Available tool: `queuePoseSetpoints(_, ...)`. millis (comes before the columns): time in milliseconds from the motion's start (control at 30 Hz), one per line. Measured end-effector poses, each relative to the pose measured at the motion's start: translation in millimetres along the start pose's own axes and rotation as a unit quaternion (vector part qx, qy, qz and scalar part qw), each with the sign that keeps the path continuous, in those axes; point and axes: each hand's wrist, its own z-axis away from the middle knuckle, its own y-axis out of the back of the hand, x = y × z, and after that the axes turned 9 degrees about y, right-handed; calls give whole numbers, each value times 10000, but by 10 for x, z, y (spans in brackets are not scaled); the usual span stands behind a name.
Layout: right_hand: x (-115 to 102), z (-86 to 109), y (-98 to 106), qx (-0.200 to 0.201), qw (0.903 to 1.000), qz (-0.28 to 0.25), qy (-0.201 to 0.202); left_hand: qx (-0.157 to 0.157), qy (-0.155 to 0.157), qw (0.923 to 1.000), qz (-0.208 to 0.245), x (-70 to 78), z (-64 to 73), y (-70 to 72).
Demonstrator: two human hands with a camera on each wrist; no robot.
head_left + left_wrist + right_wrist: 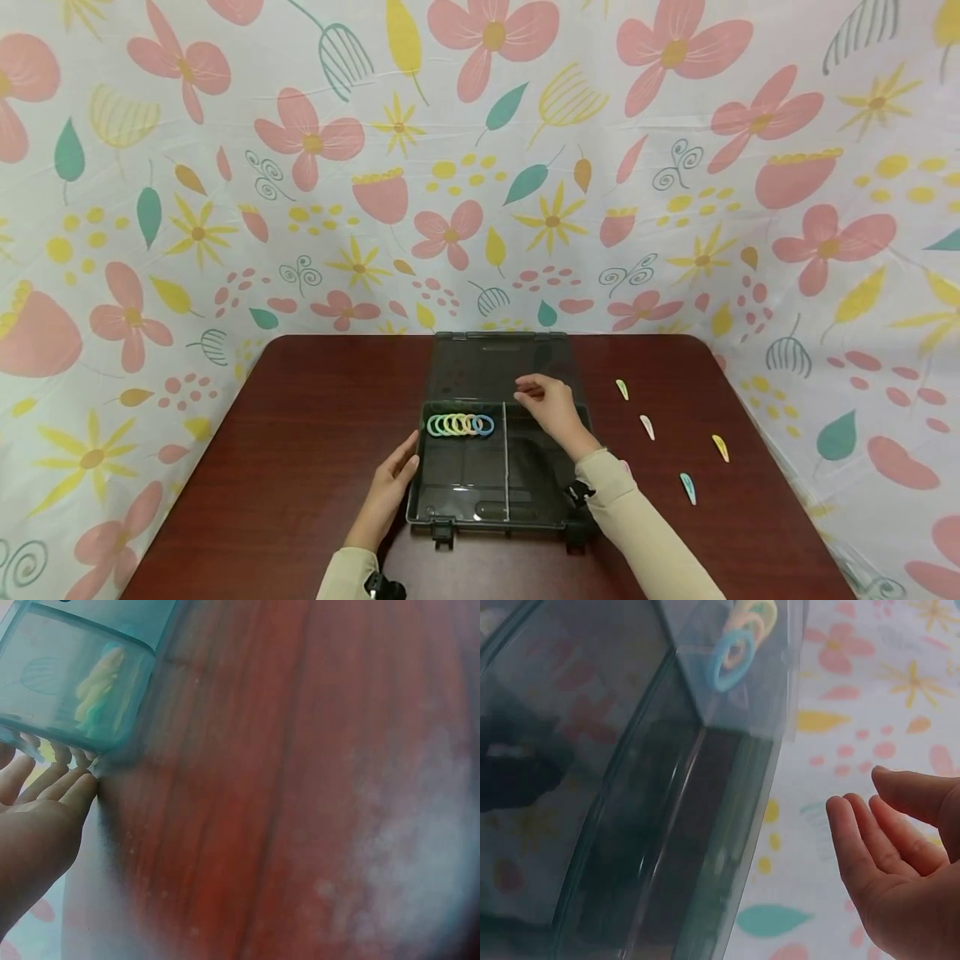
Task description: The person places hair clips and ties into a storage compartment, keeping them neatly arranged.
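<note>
Left hand (390,481) is just resting, fingers pretty straight, against the smoky box (452,493) at lower centre, pastel rings (459,425) overlapping in its left compartment, with the right hand (552,408) empty, fingers loosely bent, over its back edge.

Booth of floral cloth (480,187) around table (322,450)

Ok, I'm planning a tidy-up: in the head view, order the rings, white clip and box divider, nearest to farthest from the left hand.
1. Rings: in the box's left compartment.
2. Divider: right of the rings.
3. White clip: on the table, right of the box.
</note>
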Motion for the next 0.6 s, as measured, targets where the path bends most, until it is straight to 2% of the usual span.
queuePoseSetpoints(233, 184, 144, 345, 390, 9991, 56, 137, -11, 8, 10000, -2, -20, -6, 3)
queuePoseSetpoints(433, 399, 329, 649, 563, 9981, 239, -113, 15, 30, 10000, 8, 2, 6, 5)
queuePoseSetpoints(600, 563, 575, 874, 547, 9963, 442, -486, 9, 44, 10000, 14, 9, 8, 1)
